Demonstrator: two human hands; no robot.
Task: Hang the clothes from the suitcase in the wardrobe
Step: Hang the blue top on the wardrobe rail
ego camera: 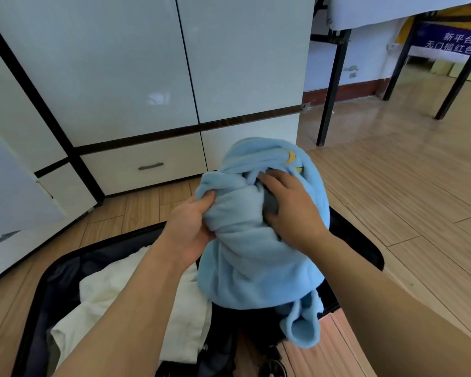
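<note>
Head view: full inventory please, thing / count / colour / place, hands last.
fleece garment: 1, light blue with a yellow patch, bunched and held up over the suitcase
suitcase: 1, black, lying open on the floor, bottom of view
cream clothes: count unclear, off-white, crumpled in the suitcase's left part
wardrobe: 1, glossy white with dark trim, doors in view shut, behind the suitcase
drawer handle: 1, grey metal, on a lower wardrobe drawer
table: 1, black legs, white top, upper right
banner: 1, blue with white lettering, beyond the table
floor: light wood planks
left hand: grips the garment's left side
right hand: fingers curled into the garment's folds
</note>
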